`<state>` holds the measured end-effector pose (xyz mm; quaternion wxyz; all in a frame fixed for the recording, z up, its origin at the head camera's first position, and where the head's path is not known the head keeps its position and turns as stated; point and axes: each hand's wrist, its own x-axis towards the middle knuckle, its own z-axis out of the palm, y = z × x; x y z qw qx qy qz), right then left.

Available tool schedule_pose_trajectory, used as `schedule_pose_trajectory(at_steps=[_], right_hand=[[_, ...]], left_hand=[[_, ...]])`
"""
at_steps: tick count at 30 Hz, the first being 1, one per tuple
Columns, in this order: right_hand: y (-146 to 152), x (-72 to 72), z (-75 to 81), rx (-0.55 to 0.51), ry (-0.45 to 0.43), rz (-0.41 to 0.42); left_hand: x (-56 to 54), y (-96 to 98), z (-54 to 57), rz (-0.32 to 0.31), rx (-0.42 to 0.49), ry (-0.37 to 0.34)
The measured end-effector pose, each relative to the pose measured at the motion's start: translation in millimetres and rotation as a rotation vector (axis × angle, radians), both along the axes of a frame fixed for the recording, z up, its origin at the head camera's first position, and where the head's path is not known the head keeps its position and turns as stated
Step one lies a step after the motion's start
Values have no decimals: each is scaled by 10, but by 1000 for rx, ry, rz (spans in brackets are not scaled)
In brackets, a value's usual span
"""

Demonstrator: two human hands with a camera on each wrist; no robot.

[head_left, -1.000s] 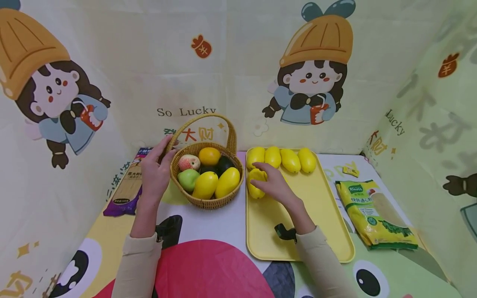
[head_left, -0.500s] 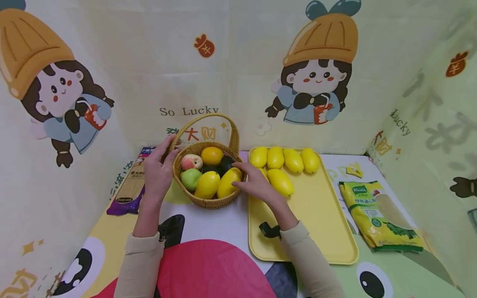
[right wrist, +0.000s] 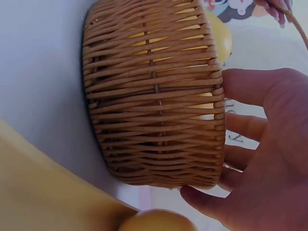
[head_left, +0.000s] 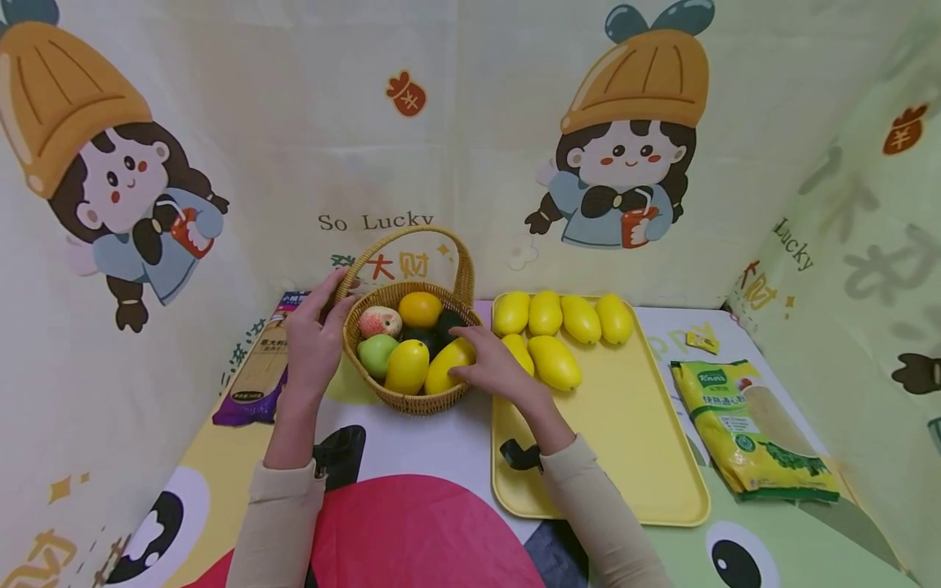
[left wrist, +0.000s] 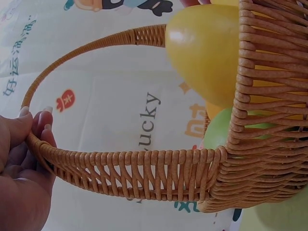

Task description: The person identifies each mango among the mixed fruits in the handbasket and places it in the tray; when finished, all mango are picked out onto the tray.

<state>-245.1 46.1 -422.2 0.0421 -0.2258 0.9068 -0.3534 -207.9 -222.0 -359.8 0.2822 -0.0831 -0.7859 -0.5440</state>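
Observation:
A wicker basket [head_left: 412, 403] holds a peach [head_left: 380, 322], an orange [head_left: 421, 310], a green fruit [head_left: 377, 355], dark fruits [head_left: 420, 336] and two yellow mangoes, one at the front [head_left: 408, 367]. My left hand [head_left: 316, 335] holds the basket's arched handle [left wrist: 130, 163] between thumb and fingers. Over the basket's right rim, my right hand [head_left: 500, 367] has thumb and fingers on either side of the right mango [head_left: 445, 371]. In the right wrist view its fingers [right wrist: 245, 126] reach past the rim, and their tips are hidden in the basket.
Right of the basket lies a yellow tray [head_left: 603, 457] with several mangoes [head_left: 555, 362] at its far end. A yellow pasta bag [head_left: 753, 429] and a small yellow packet [head_left: 702, 341] lie farther right. A purple noodle pack [head_left: 253, 367] lies left. Patterned cloth walls [head_left: 485, 163] enclose the table.
My right hand has let go of a mango on the tray and moved left to the basket, where it grasps the right mango. The left hand stays on the handle.

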Motion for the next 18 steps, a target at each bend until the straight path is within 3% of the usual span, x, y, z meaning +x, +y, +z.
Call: schedule_pose_trajectory(at_steps=[4, 12, 18], right_hand=[[-16, 49, 33, -1, 9, -18], [-90, 147, 117, 2, 107, 5], [-143, 194, 130, -34, 49, 58]], left_hand=[[3, 2, -8, 9, 3, -4], [17, 12, 1, 24, -11, 1], [37, 4, 10, 24, -1, -31]])
